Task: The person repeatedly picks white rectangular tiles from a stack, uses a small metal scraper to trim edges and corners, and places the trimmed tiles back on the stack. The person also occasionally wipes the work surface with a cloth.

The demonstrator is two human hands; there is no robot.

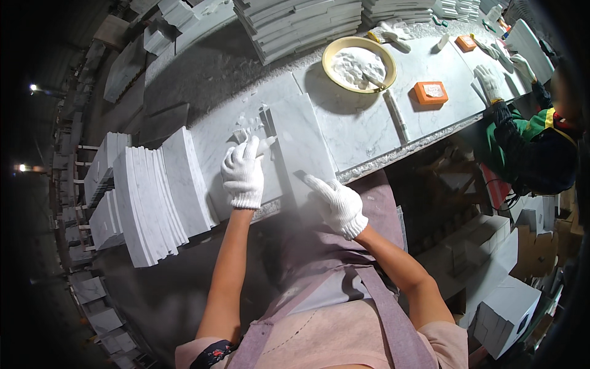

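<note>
My left hand [243,173], in a white knit glove, is closed round a small whitish piece [266,145] whose exact kind I cannot make out. It is beside the left edge of a pale marble slab [304,132]. Over the near part of that slab, my gloved right hand [340,208] reaches in with a finger stretched along the surface. Its other fingers are partly hidden, and dust blurs the slab's near end. White chips [247,126] are scattered beyond my left hand, next to a small upright grey block [268,120].
Marble tiles [150,200] stand in a row at left; more are stacked [298,27] at the back. A yellow bowl [327,71] of white paste, an orange box [431,93] and a pale bar [396,117] are on the bench. At right, a co-worker's gloved hand [490,83] rests there.
</note>
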